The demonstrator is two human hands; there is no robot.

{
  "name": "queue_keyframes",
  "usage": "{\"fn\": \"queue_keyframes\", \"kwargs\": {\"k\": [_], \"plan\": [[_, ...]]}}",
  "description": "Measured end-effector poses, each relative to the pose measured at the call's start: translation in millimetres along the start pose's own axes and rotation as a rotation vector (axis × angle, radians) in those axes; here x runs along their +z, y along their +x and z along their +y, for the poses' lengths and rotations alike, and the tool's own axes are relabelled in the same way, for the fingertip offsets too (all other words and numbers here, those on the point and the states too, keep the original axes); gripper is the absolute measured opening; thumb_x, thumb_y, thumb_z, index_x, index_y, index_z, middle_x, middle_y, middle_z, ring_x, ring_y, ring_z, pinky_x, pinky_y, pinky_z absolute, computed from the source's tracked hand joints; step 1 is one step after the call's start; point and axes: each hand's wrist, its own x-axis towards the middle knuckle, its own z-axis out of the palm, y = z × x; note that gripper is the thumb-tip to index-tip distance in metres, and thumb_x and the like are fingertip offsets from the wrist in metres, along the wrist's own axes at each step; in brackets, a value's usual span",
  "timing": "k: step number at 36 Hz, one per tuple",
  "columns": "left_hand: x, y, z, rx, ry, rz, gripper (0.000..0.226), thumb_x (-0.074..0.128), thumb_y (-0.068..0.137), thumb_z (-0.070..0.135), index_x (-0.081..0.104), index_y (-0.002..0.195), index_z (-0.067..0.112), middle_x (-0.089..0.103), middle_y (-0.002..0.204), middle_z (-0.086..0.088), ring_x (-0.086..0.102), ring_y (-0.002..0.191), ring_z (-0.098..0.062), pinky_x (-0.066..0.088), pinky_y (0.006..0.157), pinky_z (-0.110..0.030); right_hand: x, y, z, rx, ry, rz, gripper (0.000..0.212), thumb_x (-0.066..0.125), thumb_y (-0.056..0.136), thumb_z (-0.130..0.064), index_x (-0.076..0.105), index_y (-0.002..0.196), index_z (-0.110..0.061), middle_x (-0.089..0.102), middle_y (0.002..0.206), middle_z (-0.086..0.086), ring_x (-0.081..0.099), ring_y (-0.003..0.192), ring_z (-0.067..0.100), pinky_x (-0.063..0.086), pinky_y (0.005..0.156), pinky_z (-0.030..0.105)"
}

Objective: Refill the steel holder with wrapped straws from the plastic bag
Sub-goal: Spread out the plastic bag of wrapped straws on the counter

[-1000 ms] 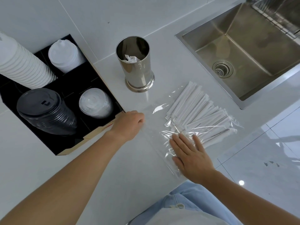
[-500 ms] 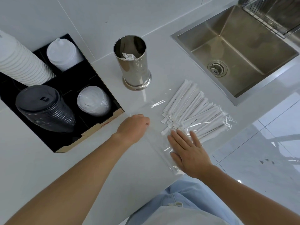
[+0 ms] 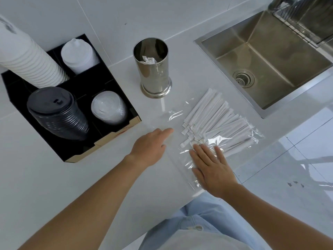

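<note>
My right hand (image 3: 211, 167) lies flat on the near end of the bag (image 3: 182, 156), fingers spread and straight, gripping nothing; the fingertips touch the nearest straws (image 3: 212, 123) through the film. My left hand (image 3: 150, 147) rests at the bag's mouth with the forefinger stretched toward the straws and the other fingers curled under, so I cannot tell whether they pinch the plastic. The bag is so clear that its edges are hard to trace, showing only by glints. The straws lie fanned inside it near the worktop's (image 3: 54, 186) front edge, pointing toward the sink (image 3: 266, 56), which is cut off at the right. The holder (image 3: 153, 69) stands upright behind the bag, toward the wall; a few wrapper ends show deep inside, the rest hidden by its wall. At the left, a black tray (image 3: 100, 139) holds stacks of lids (image 3: 54, 112) and cups (image 3: 27, 56), the tallest running out of view.
</note>
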Motion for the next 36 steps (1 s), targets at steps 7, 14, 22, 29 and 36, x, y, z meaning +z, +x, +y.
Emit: {"fn": "queue_keyframes", "kwargs": {"k": [7, 14, 22, 29, 36], "plan": [[9, 0, -2, -0.020, -0.026, 0.035, 0.022, 0.044, 0.096, 0.016, 0.066, 0.096, 0.015, 0.055, 0.103, -0.002, 0.061, 0.082, -0.031, 0.053, 0.069, -0.043, -11, 1, 8, 0.032, 0.158, -0.073, 0.053, 0.021, 0.103, -0.041, 0.032, 0.151, -0.020, 0.024, 0.159, -0.002, 0.019, 0.147, 0.016, 0.008, 0.119, 0.041], [15, -23, -27, -0.001, -0.173, 0.130, 0.018, 0.054, 0.094, 0.017, 0.072, 0.100, 0.016, 0.063, 0.109, 0.002, 0.063, 0.091, -0.023, 0.053, 0.079, -0.038, -9, 5, 24, 0.018, 0.173, -0.050, 0.051, 0.029, 0.102, -0.035, 0.042, 0.147, -0.015, 0.033, 0.156, 0.004, 0.029, 0.145, 0.024, 0.030, 0.115, 0.045], [18, -34, -21, 0.001, -0.182, 0.163, 0.022, 0.056, 0.093, 0.017, 0.068, 0.111, 0.017, 0.061, 0.114, 0.001, 0.063, 0.088, -0.025, 0.054, 0.074, -0.042, -14, 6, 23, 0.035, 0.125, -0.089, 0.052, 0.026, 0.101, -0.040, 0.040, 0.147, -0.019, 0.033, 0.157, 0.002, 0.029, 0.145, 0.022, 0.022, 0.118, 0.043], [18, -24, 6, -0.011, 0.015, 0.077, 0.044, 0.049, 0.095, 0.024, 0.040, 0.138, 0.030, 0.050, 0.123, -0.001, 0.061, 0.092, -0.030, 0.051, 0.070, -0.039, -13, 3, 18, 0.056, 0.071, -0.092, 0.053, 0.028, 0.100, -0.040, 0.042, 0.147, -0.018, 0.034, 0.156, 0.001, 0.031, 0.144, 0.021, 0.015, 0.118, 0.048], [18, -19, 13, 0.048, 0.058, 0.061, 0.028, 0.048, 0.095, 0.025, 0.058, 0.121, 0.023, 0.043, 0.132, -0.001, 0.059, 0.091, -0.029, 0.037, 0.061, -0.032, -12, 3, 20, 0.031, 0.063, -0.059, 0.053, 0.030, 0.100, -0.038, 0.042, 0.147, -0.016, 0.035, 0.156, 0.003, 0.032, 0.144, 0.023, 0.016, 0.117, 0.047]]}}
